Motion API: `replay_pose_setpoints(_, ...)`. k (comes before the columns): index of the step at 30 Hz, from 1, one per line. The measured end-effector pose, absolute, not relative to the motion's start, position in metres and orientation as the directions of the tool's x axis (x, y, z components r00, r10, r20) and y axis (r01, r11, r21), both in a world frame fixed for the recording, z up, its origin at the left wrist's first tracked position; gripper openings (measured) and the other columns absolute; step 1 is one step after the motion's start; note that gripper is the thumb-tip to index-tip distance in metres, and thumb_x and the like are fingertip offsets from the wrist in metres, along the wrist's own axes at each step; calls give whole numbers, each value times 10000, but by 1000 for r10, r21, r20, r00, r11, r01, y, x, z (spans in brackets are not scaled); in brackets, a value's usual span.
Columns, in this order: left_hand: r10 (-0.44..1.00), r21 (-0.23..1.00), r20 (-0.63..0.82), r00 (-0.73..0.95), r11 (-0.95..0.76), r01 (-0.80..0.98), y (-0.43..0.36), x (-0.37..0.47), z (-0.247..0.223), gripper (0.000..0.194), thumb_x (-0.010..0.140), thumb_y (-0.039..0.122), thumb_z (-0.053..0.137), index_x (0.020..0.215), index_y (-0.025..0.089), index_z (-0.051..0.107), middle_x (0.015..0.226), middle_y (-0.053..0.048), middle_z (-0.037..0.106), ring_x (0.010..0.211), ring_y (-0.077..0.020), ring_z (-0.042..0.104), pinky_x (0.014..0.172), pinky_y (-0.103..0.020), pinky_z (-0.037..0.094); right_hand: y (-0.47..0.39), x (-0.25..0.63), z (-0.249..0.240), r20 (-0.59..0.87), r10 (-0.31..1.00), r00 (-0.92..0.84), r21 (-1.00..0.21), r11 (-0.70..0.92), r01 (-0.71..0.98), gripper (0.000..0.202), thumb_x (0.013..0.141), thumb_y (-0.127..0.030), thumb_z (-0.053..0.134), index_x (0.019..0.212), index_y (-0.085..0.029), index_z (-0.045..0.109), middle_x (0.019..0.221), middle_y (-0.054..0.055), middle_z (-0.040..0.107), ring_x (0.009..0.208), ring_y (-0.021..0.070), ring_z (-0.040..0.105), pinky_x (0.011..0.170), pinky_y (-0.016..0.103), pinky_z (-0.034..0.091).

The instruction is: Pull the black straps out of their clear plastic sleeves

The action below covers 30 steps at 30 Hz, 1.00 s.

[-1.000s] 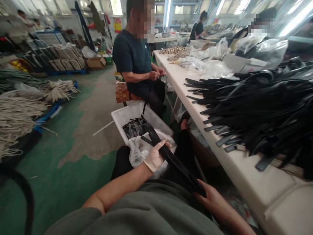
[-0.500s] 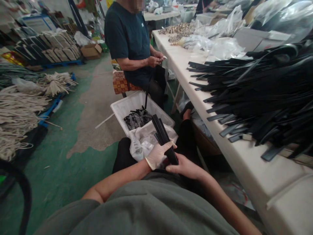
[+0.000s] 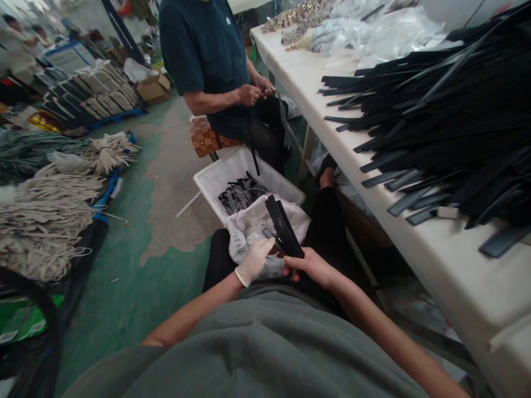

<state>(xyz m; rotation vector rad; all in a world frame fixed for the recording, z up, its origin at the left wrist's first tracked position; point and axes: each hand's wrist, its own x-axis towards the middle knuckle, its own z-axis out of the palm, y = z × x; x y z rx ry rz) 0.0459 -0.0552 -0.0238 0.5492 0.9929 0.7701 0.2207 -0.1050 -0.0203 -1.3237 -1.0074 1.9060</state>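
Over my lap, my bare right hand [image 3: 313,266] grips the lower end of a small bundle of black strips [image 3: 286,226], which point up and away from me. My left hand [image 3: 254,261], in a pale thin glove, is closed at the left side of the bundle. A short dark strip [image 3: 269,234] sticks out by its fingertips. Just beyond my hands, a white plastic bag [image 3: 244,226] lies between my knees at the near end of a white bin [image 3: 207,190]. Inside the bin is a tangle of black and grey strips [image 3: 243,192].
A long table [image 3: 348,127] on the right bears a large pile of black straps [image 3: 448,121], clear bags and metal fittings [image 3: 298,22]. A co-worker [image 3: 203,50] sits ahead beyond the bin. Bundles of cream cords [image 3: 50,221] lie on the left floor.
My left hand has come off the middle of the bundle and shifted left and down to a single strip. My right hand now carries the bundle. The view has tilted down slightly.
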Motion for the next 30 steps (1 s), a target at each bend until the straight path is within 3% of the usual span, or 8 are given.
replay_pose_setpoints(7,777,801,-502,380,583,-134,-50,39,-32,304,670,416,797,799,153,719,785,-57,727,733,-196,671,808,-331,521,-116,233,-17,-500,833,-236,-848,-527,-62,441,768,-538,680,602,-130,653,538,24,615,468,99,509,498,232,396)
replay_pose_setpoints(11,834,897,-408,370,442,-6,-29,19,-33,445,728,558,709,850,130,721,811,-89,735,793,-218,687,835,-344,522,-118,245,-18,-500,864,-52,-855,-503,-128,387,733,-525,728,709,-145,655,483,-16,560,417,94,453,422,225,343)
replay_pose_setpoints(14,887,928,-345,307,274,251,-7,0,-44,447,827,557,576,870,137,722,850,-89,741,854,-223,685,835,-329,513,-118,256,-29,-505,862,45,-833,-473,-288,367,704,-494,774,767,-151,661,490,-37,540,421,86,446,465,230,429)
replay_pose_setpoints(17,880,749,-301,367,-20,663,4,-8,-62,287,859,416,574,818,176,726,883,-56,742,898,-214,666,861,-310,486,-116,267,-48,-588,807,53,-713,-487,-505,327,647,-399,845,745,-158,647,578,-32,583,445,64,454,541,242,517)
replay_pose_setpoints(19,834,586,-280,475,-243,773,1,-4,-72,219,843,370,625,900,189,733,977,-58,738,977,-224,651,913,-317,461,-115,271,-59,-633,774,30,-634,-496,-594,320,619,-346,869,754,-158,648,636,-20,616,466,61,478,543,240,533)
replay_pose_setpoints(24,723,409,-140,676,-580,705,-16,33,-84,520,773,524,717,1148,168,668,1195,-115,670,1149,-281,572,1019,-395,384,-113,272,-70,-627,779,-32,-591,-502,-632,283,635,-302,858,763,-143,662,669,12,651,492,74,518,508,225,517)
replay_pose_setpoints(27,742,348,-124,659,-589,729,-15,59,-91,547,772,588,690,1102,152,682,1123,-128,687,1109,-288,583,994,-405,378,-113,271,-69,-623,781,-36,-589,-499,-636,255,650,-291,844,761,-133,677,675,22,658,497,76,527,498,218,507)
replay_pose_setpoints(30,728,271,-203,655,-601,752,-5,75,-103,414,803,502,683,996,138,722,990,-134,714,1011,-290,622,914,-400,397,-113,272,-69,-621,783,-33,-592,-496,-635,224,663,-276,831,755,-131,687,694,36,674,504,79,537,511,221,521)
